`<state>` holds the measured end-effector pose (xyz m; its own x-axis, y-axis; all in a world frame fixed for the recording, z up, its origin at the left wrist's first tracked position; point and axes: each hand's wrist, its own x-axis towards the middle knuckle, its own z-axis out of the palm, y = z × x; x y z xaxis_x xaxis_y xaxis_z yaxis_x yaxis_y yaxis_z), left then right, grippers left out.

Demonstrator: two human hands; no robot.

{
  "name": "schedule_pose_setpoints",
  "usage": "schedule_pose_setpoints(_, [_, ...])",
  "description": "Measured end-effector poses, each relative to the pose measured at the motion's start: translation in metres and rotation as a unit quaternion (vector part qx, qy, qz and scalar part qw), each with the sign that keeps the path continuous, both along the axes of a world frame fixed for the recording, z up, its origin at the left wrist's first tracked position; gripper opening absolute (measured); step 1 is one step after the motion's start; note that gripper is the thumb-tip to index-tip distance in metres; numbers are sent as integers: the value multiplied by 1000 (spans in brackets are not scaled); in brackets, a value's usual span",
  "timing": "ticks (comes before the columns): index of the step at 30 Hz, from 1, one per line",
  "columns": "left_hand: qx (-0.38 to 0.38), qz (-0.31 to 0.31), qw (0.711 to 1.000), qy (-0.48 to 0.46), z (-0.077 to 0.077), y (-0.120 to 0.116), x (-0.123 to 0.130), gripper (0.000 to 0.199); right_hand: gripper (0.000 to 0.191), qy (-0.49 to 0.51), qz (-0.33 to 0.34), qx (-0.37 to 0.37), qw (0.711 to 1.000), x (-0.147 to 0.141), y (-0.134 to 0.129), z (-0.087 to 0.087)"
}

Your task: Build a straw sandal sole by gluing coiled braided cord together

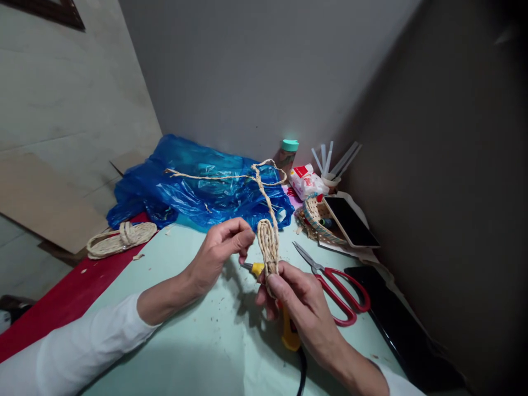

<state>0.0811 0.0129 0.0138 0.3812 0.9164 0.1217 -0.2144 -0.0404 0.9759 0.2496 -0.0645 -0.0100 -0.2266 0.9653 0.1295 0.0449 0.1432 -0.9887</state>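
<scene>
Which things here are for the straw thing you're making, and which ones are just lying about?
For the job:
coiled straw piece, in the right hand
its twisted straw tail
probably the scissors and yellow tool

Just lying about, it seems:
blue plastic bag
jar with the green lid
white-framed screen

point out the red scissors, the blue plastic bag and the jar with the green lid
red scissors (pixel 346 290), head view, on the red handles
blue plastic bag (pixel 144 184), head view, on its left part
jar (pixel 290 145), head view, on its green lid
</scene>
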Motion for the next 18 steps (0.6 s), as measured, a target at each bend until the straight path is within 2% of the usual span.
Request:
schedule_pose_setpoints(3, [-8,-55,998,-6,3,-9,5,24,35,-38,-11,17,999,-2,1,-2])
schedule_pose_setpoints(5, [-26,-72,997,10,5,-15,8,18,34,-64,-12,33,997,-3,2,-2])
schedule_pose_setpoints(8, [-33,-51,998,31,4,-19,9,13,37,-96,-14,60,993,0,2,-1])
schedule_pose_setpoints(10, [-28,-43,998,29,4,-19,9,11,41,-105,-39,70,991,4,3,0])
schedule_pose_setpoints(13, [-50,-58,997,12,5,-20,10,9,26,-97,-94,73,988,9,5,0])
schedule_pose_setpoints(14, [-63,-64,996,6,5,-20,10,13,26,-87,-96,73,989,10,7,0])
schedule_pose_setpoints(16, [-77,-58,995,10,7,-20,12,20,38,-72,-69,71,992,10,9,-1])
schedule_pose_setpoints(18, [-65,-35,997,32,8,-21,13,16,38,-51,-41,66,996,8,11,-1])
